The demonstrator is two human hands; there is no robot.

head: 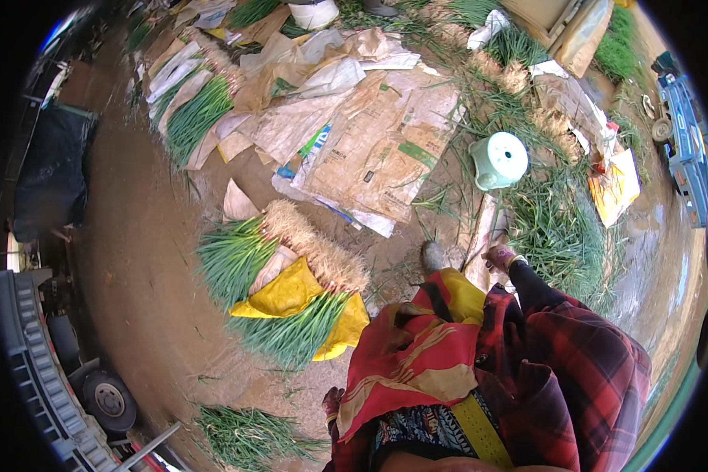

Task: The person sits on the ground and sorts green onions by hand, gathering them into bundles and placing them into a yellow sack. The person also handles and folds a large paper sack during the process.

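My left hand point(332, 404) hangs low beside the red and yellow cloth at my waist, partly hidden by it. My right hand point(498, 258) is held out to the right, fingers loosely curled, above a pale strip on the ground; no object shows in it. Bundled green onions point(242, 248) lie to the left of my clothing, with pale roots point(315, 242) along one side and a yellow sheet point(283, 289) across them. Beyond my right hand stands a mint-green plastic stool point(503, 158), by a heap of loose green leaves point(554, 236).
Flattened woven sacks point(377, 153) cover the ground ahead. More onion bundles point(197, 115) lie upper left, and others point(513, 53) upper right. A leaf pile point(251, 436) is at bottom left. Vehicles stand at both sides, one with a dark wheel point(110, 399), the other blue point(684, 138).
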